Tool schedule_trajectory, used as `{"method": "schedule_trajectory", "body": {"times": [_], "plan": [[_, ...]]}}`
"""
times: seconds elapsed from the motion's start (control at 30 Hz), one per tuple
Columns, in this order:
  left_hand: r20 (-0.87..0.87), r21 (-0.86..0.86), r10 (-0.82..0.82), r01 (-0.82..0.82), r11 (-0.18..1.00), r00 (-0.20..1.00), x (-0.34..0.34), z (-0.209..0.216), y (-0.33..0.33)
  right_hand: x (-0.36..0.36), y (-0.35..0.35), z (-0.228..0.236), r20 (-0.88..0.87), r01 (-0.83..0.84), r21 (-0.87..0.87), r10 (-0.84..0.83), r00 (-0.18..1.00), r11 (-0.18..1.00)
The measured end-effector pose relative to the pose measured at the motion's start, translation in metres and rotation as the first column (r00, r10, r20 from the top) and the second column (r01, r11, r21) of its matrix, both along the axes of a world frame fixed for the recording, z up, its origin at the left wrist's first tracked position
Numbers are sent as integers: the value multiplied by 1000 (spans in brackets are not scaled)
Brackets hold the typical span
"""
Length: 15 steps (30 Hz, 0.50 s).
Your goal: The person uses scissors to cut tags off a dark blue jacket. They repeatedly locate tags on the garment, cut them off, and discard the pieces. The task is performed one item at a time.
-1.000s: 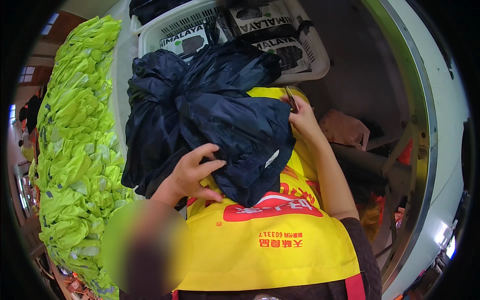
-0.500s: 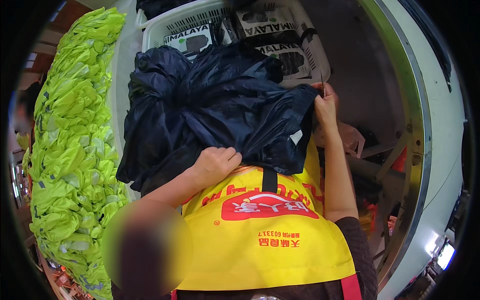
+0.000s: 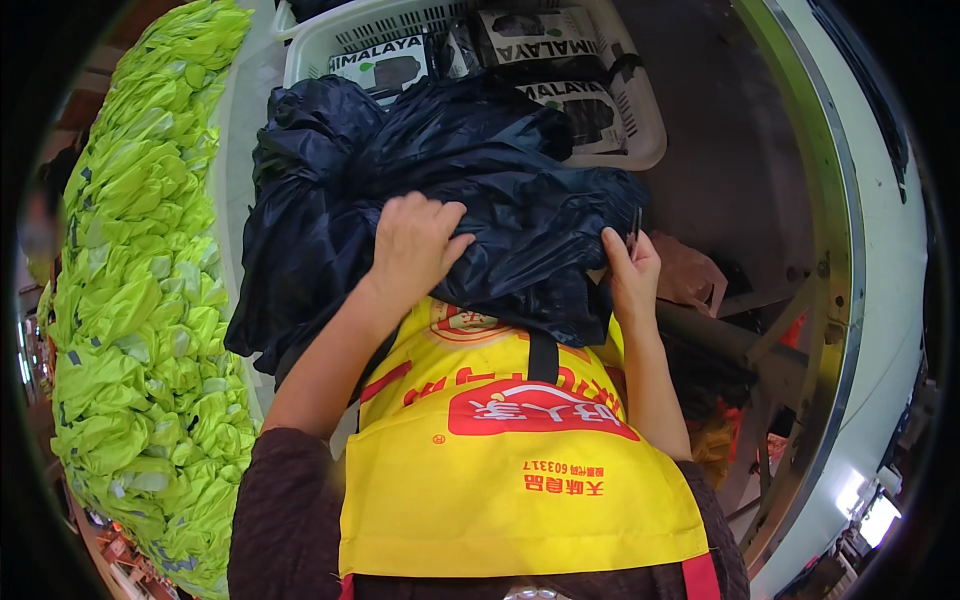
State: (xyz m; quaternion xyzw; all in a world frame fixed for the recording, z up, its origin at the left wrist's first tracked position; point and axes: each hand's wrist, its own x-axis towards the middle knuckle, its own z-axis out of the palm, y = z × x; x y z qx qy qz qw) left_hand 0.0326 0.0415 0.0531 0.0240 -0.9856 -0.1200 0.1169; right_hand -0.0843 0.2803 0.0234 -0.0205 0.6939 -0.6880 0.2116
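Note:
A dark navy garment (image 3: 470, 190) of thin, shiny fabric lies bunched in front of me, over the top of my yellow apron (image 3: 520, 520). My left hand (image 3: 415, 245) is over its middle, back of the hand up, fingers bent, thumb apart from the forefinger. No fold of cloth shows pinched there. At the garment's right edge, my right hand (image 3: 634, 272) is closed around small scissors (image 3: 637, 222), which look like thread snips. Only their thin pointed tip shows above the fingers. The right thumb lies against the fabric; whether it also grips cloth is hidden.
Beyond the garment stands a white plastic basket (image 3: 640, 130) holding several packaged dark items (image 3: 540, 40). A tall heap of neon-yellow garments (image 3: 150, 330) rises along the left. On the right are a metal frame edge (image 3: 850, 260) and a pale surface (image 3: 895, 290).
My left hand has moved up and away from the garment's near edge to over its middle. My right hand has come down and nearer, and the garment's right side has shifted with it.

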Motion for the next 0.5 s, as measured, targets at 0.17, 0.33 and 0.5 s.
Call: {"method": "schedule_trajectory", "body": {"times": [0.17,0.33,0.5], "plan": [[489,104,58,-124,987,870,11,-14,-23,18,26,8,-185,-230,-19,222,957,973],[457,705,-101,-290,647,884,-13,6,-50,45,33,55,-468,-768,183,741,481,614],[-141,583,-279,307,752,950,-31,29,-9,44,27,65,-335,-895,270,906,260,356]]}}
